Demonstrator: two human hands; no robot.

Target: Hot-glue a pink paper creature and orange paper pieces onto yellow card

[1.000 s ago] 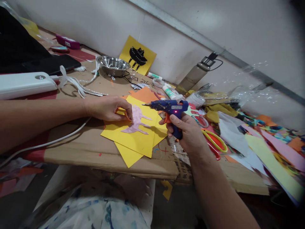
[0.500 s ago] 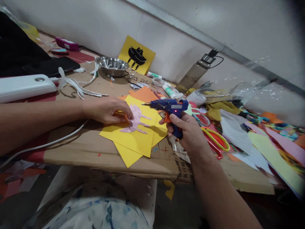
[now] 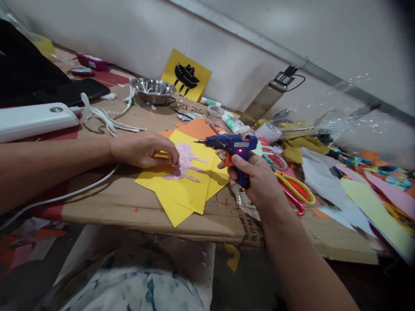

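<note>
My right hand (image 3: 256,172) is wrapped round the grip of a blue hot glue gun (image 3: 231,144), with a finger at its orange trigger. A red light glows on the gun's body, and its metal nozzle points left above yellow paper. My left hand (image 3: 147,149) rests at the left edge of a light purple paper cutout (image 3: 185,160). Its thumb and index finger are pinched together against the cutout; anything between them is too small or hidden to name. Under the cutout lie overlapping yellow paper sheets (image 3: 181,194), with an orange sheet (image 3: 196,128) behind.
Behind stand a metal bowl (image 3: 153,91), a yellow card (image 3: 168,69) with a black cutout and a leaning bottle (image 3: 264,99). Yellow-handled scissors (image 3: 303,190) and paper scraps lie right. A white power strip (image 3: 35,121) and a white cable (image 3: 81,188) are left.
My left fingertips have drawn closer together at the cutout, and the orange bit seen by them is no longer visible. The glue gun stays nearly in place.
</note>
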